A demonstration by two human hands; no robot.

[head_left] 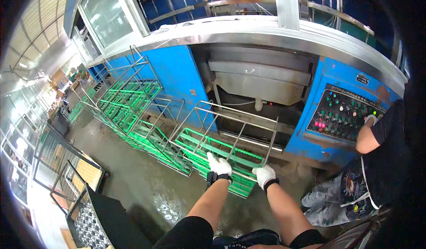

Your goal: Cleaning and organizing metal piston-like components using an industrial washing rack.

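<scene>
In front of me stands a metal-framed rack (239, 139) with several green bars in its lower part. My left hand (219, 166), in a white glove with a dark band at the wrist, is closed on the rack's near rail. Toward the rack's right end, my right hand (265, 176), gloved the same way, is closed around the rail near the corner post. Both palms are turned from view, and the fingers show only in part.
More green-barred racks (129, 99) stand to the left. A blue machine (173, 71) has an open bay (262, 81) behind my rack. At right, a person (375, 160) reaches to a control panel (348, 111). A dark cart (106, 213) holding metal parts stands lower left; the floor (166, 204) looks wet.
</scene>
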